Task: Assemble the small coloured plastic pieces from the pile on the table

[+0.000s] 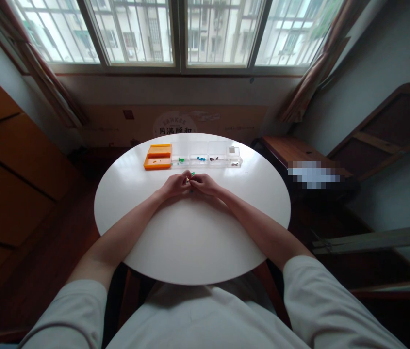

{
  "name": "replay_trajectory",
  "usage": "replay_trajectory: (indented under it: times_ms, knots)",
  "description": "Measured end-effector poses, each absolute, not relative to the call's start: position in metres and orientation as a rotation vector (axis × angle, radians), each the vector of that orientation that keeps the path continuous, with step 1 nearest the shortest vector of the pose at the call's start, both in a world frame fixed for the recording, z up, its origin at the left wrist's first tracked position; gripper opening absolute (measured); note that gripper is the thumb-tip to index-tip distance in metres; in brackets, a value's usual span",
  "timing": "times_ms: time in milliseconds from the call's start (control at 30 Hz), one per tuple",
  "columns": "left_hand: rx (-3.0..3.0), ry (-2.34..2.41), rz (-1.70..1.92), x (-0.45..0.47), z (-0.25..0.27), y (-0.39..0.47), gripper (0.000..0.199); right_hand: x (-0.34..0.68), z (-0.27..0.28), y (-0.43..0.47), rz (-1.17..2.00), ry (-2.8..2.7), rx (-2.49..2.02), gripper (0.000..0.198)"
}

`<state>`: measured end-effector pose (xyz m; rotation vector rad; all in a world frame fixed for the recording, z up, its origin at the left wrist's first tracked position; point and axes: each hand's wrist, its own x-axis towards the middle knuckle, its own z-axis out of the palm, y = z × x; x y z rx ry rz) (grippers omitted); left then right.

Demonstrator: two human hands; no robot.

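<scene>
My left hand [176, 185] and my right hand [205, 184] meet over the middle of the white table [190, 232], fingertips pinched together. Between them shows a small green piece [192, 174], with bits of white and red beside it; its exact kind is too small to tell. Both hands are closed on it, and the fingers hide most of it. Just beyond my hands stands a row of clear plastic compartments [199, 164] with their lids raised. Small green pieces [181, 159], blue pieces [201, 158] and dark pieces [213, 159] lie in separate compartments.
An orange open case [157, 164] adjoins the compartments on the left, with a few tiny orange bits inside. The round tabletop has a curved edge on all sides. A wooden bench [288, 148] stands to the right, and a barred window [179, 34] is ahead.
</scene>
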<state>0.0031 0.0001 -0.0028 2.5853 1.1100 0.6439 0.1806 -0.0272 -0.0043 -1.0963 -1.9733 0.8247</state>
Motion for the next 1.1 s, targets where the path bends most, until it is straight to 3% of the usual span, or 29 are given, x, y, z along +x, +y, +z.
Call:
replay_trajectory:
  times_ms: [1100]
  knots:
    - [2.598,1.149,0.623,0.0041,0.0002,-0.0023,0.027,0.1805,-0.0043,-0.0268,0.855,-1.965,-1.087,0.024]
